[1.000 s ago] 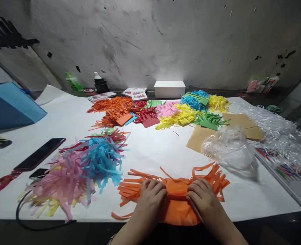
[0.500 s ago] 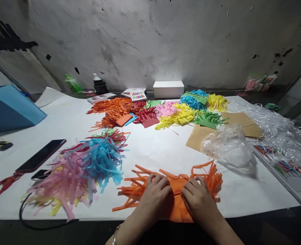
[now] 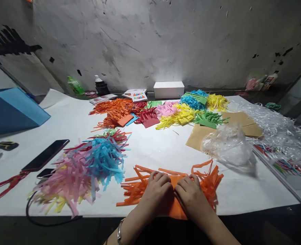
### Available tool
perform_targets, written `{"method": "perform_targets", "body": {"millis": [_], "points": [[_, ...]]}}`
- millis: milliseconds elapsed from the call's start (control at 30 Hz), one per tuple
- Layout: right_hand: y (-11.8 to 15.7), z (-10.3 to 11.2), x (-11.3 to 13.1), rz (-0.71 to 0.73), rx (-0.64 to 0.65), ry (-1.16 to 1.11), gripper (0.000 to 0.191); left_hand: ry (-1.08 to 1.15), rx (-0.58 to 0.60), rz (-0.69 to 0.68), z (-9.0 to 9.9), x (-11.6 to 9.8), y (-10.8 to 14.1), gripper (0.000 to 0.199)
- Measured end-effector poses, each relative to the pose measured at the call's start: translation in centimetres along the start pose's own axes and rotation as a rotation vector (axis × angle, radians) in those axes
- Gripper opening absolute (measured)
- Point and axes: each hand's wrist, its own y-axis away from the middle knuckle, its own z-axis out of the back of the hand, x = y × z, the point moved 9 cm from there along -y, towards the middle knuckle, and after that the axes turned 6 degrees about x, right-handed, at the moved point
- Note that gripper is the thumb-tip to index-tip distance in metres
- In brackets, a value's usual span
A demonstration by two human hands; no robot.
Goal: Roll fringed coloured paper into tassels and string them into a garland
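Orange fringed tissue paper (image 3: 211, 185) lies at the front edge of the table, its strips spread out to both sides. My left hand (image 3: 157, 192) rests on the uncut middle, fingers curled and closed on the paper. Close beside it, my right hand (image 3: 191, 195) is likewise closed on the same middle band. A fold runs between the two hands; the fingertips and part of the paper beneath the palms are hidden. Left of my hands is a pile of pink tissue fringe (image 3: 72, 173) topped by blue tissue fringe (image 3: 103, 156).
Fringed bundles in several colours, such as yellow fringe (image 3: 183, 114), line the back before a white box (image 3: 169, 90). A clear plastic bag (image 3: 228, 146) and brown paper (image 3: 195, 137) lie right, beside white shredded strands (image 3: 275, 122). A phone (image 3: 47, 154) and a blue box (image 3: 15, 110) are left.
My right hand has moved left, closer to my left hand, along the orange tissue paper. My left hand stays nearly in place. The view has shifted slightly.
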Motion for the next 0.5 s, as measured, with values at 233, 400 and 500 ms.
{"method": "perform_targets", "body": {"millis": [233,400,500], "points": [[1.7,1.9,-2.2,0.014,-0.027,-0.143,0.026,0.164,-0.012,0.124,0.4,1.1,0.3,0.02],[3.0,2.4,-3.9,-0.085,-0.039,-0.171,0.022,0.103,0.054,0.182,-0.1,1.0,0.8,0.015],[2.6,1.8,-4.0,-0.181,-0.022,-0.076,0.02,-0.031,0.136,0.28,-0.5,0.7,0.5,0.014]]}}
